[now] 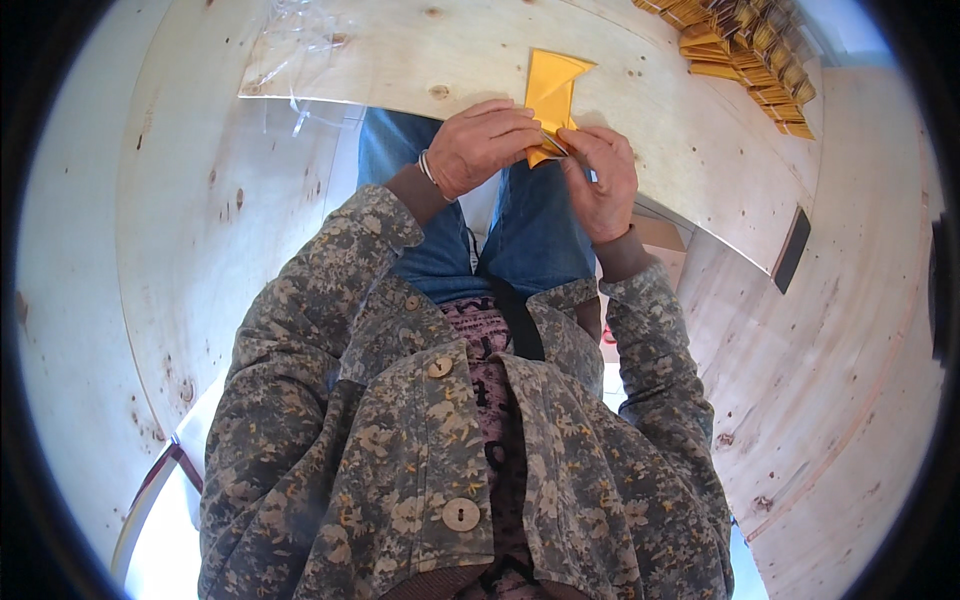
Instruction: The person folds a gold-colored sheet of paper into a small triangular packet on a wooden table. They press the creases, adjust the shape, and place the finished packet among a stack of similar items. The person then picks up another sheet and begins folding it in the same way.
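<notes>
Walled left and right by pale, knotty plywood panels (230,190), and fronted by a matching tabletop (690,140). Crumpled across its left part: clear plastic film (300,40), with a loose strip hanging past the front edge. Stacked at the far right: many yellow folded pieces (745,60), overlapping in rows, well apart from both hands. Set at the near right corner: a dark strip (791,250). Half hidden beneath the tabletop: a brown cardboard box (655,243). Below the front edge: legs in blue jeans (540,220).

Held at the front edge: a single yellow folded piece (550,80), with far end over the wood and near end jutting above the jeans. Gripped from the left by the bent fingers of the left hand (480,148); pinched from the right between thumb and fingers of the right hand (603,180). Partly covered by fingertips at the near end; cannot tell the exact folds there.
</notes>
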`<action>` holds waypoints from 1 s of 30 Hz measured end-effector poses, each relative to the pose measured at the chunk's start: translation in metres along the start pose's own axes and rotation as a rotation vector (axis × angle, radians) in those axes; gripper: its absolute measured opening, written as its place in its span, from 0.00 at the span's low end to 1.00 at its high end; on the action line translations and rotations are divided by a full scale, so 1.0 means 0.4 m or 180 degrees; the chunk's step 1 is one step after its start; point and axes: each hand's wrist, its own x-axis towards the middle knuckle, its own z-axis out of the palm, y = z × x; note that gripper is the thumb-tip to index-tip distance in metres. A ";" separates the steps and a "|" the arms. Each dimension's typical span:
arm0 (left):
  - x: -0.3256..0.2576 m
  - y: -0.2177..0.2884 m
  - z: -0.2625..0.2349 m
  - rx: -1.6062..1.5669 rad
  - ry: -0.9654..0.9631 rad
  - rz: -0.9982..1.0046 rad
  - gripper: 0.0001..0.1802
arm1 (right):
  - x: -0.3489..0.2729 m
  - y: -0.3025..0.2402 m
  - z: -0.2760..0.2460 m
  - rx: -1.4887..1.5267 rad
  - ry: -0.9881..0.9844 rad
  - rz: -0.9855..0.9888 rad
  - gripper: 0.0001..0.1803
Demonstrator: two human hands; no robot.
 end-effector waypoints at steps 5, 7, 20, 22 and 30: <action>0.002 -0.004 -0.002 -0.0049 0.0079 -0.0048 0.16 | 0.004 0.001 0.004 0.0121 0.0133 0.0193 0.13; 0.006 0.000 0.005 -0.0149 0.0243 -0.0265 0.14 | 0.007 0.000 0.004 0.0157 0.0131 0.0346 0.13; 0.025 0.037 0.011 -0.0612 0.0438 -0.1488 0.17 | 0.025 -0.007 0.028 0.0541 0.0341 0.1125 0.10; 0.033 0.044 0.018 -0.0460 0.0510 -0.1568 0.19 | 0.029 -0.011 0.033 0.0560 0.0408 0.1151 0.10; 0.047 0.055 0.025 -0.0560 0.0584 -0.1824 0.27 | 0.041 -0.009 0.058 0.0527 0.0532 0.1377 0.13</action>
